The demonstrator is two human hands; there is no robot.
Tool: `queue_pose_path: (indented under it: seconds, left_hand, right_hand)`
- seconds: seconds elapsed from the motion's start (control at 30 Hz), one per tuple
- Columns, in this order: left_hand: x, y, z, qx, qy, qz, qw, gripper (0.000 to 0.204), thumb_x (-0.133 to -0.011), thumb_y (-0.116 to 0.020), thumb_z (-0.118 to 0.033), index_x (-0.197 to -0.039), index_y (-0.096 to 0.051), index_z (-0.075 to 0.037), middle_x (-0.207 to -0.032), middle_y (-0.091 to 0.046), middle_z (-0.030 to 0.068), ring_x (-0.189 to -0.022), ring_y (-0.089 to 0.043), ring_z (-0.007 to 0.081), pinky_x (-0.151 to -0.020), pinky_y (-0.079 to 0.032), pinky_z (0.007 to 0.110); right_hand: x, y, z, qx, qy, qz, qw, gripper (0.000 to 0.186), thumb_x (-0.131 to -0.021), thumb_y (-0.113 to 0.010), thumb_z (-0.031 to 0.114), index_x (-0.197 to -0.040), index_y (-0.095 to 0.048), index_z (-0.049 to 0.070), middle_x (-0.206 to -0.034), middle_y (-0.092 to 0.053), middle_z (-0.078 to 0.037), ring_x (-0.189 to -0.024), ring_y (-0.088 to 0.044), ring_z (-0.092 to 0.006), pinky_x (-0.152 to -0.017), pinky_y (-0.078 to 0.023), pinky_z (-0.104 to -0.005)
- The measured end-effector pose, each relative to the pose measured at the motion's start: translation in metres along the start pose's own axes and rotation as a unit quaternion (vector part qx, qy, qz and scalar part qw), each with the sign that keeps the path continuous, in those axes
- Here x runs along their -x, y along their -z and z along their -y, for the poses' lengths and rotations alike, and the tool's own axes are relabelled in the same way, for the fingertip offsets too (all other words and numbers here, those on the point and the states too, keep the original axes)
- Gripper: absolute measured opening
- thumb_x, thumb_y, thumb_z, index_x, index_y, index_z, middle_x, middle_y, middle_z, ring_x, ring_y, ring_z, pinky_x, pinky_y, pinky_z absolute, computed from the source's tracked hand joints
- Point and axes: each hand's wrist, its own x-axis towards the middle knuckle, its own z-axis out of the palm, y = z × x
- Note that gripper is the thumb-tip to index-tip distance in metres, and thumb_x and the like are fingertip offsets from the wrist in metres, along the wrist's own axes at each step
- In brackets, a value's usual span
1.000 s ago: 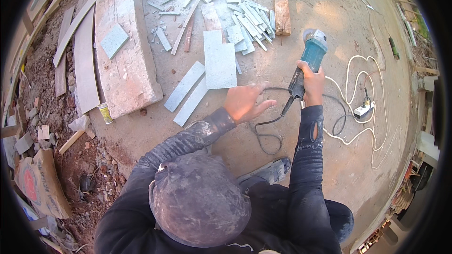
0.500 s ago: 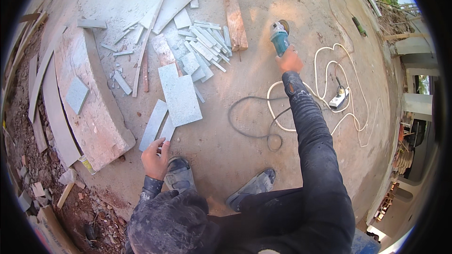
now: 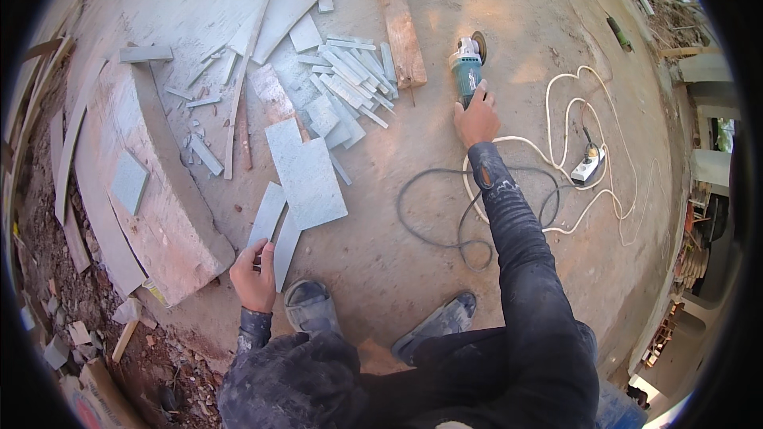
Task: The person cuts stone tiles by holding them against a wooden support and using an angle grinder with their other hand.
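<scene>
My right hand [image 3: 478,117] is at the rear end of a teal angle grinder [image 3: 467,75], its fingers loosened and apart. The grinder lies on the concrete with its disc at the far side. My left hand [image 3: 253,276] has thumb and fingers pinched at the left edge of a narrow grey stone tile strip [image 3: 287,254]; the exact contact is partly hidden by the fingers. Left of it lies a second tile strip [image 3: 267,213]. Both strips reach under or against a larger stone tile [image 3: 318,187], which overlaps another piece.
Many cut tile strips [image 3: 346,79] lie beyond the large tile. A timber block [image 3: 400,24] lies between them and the grinder. A white cable runs to a power strip [image 3: 588,165] at right, beside a dark looped cord [image 3: 429,171]. A concrete slab [image 3: 171,191] lies at left.
The right hand has drawn back along the grinder, its grip loosened, and the grinder has turned slightly. Near my left hand, the narrow tile strip now extends farther toward my feet.
</scene>
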Motion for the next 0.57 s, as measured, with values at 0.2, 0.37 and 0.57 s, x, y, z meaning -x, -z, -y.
queue_pose_path:
  seconds: [0.2, 0.37, 0.57]
  left_hand:
    - [-0.008, 0.000, -0.015, 0.002, -0.025, -0.011, 1.000, 0.023, -0.092, -0.067, -0.019, -0.100, -0.071, 0.002, -0.081, -0.070, 0.0128, -0.065, -0.064, 0.0163, -0.058, -0.049, 0.028]
    - [-0.013, 0.004, -0.001, 0.014, -0.015, -0.042, 0.999, 0.023, -0.092, -0.067, -0.019, -0.099, -0.071, 0.002, -0.081, -0.070, 0.0123, -0.067, -0.065, 0.0156, -0.060, -0.049, 0.028]
    - [-0.041, 0.050, -0.001, -0.012, -0.017, -0.116, 0.993, 0.020, -0.092, -0.068, -0.018, -0.099, -0.072, 0.000, -0.083, -0.072, 0.0129, -0.068, -0.067, 0.0173, -0.063, -0.051, 0.029]
  right_hand:
    - [0.012, -0.005, -0.008, -0.027, 0.064, -0.029, 0.997, 0.086, -0.076, -0.071, 0.024, -0.149, -0.030, 0.003, -0.127, -0.048, -0.025, -0.112, -0.054, -0.0416, -0.091, -0.049, -0.0501]
    - [0.024, 0.007, 0.019, -0.090, 0.089, 0.023, 0.992, 0.082, -0.075, -0.072, 0.018, -0.148, -0.035, 0.011, -0.134, -0.041, -0.023, -0.115, -0.049, -0.0408, -0.095, -0.046, -0.0466]
    - [0.040, -0.013, 0.044, -0.070, 0.164, -0.023, 0.984, 0.076, -0.074, -0.071, 0.012, -0.145, -0.042, 0.011, -0.137, -0.039, -0.023, -0.117, -0.047, -0.0379, -0.095, -0.045, -0.0462]
